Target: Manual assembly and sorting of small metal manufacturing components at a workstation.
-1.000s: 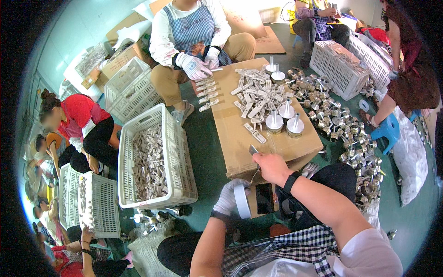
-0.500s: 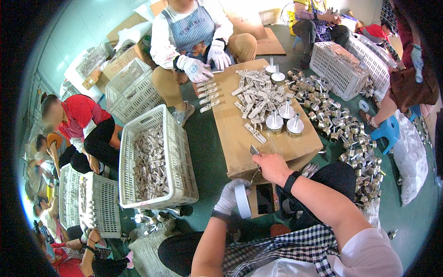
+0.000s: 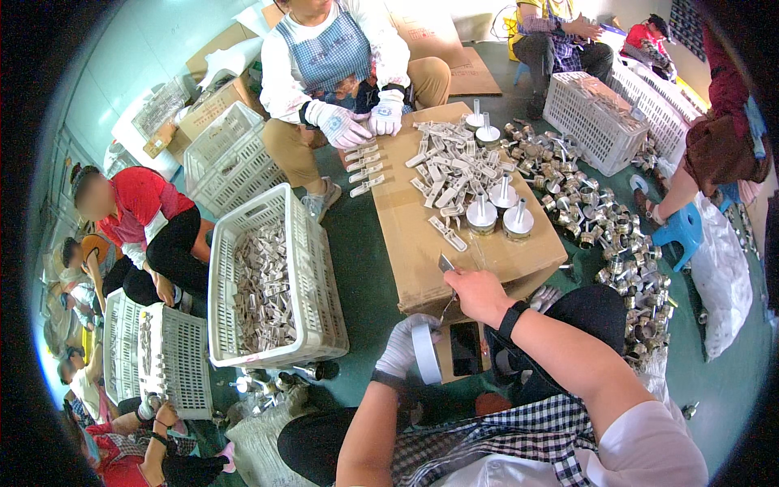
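My left hand [image 3: 396, 351], in a pale glove, grips a roll of white tape [image 3: 425, 354] beside the near side of a cardboard box [image 3: 398, 213]. Bare and closed, my right hand [image 3: 480, 294] pinches a small flat grey blade [image 3: 445, 263] over the box's near edge. A thin strand hangs below the right fingers toward the left hand. On the box top lie a pile of pale plastic clips [image 3: 454, 166] and several round metal pieces [image 3: 481, 214] with white discs and upright rods. One loose clip [image 3: 448, 234] lies just beyond the blade.
A white crate [image 3: 318, 329] full of clips stands to the left. Many metal fittings [image 3: 600, 211] cover the floor on the right, near a blue stool [image 3: 680, 234]. Across the box, a co-worker's gloved hands [image 3: 345, 123] are near a row of clips [image 3: 367, 177]. A dark phone-like rectangle [image 3: 466, 349] shows by my left hand.
My hands stay almost still with the tape and blade. The co-worker across the box has brought both gloved hands together.
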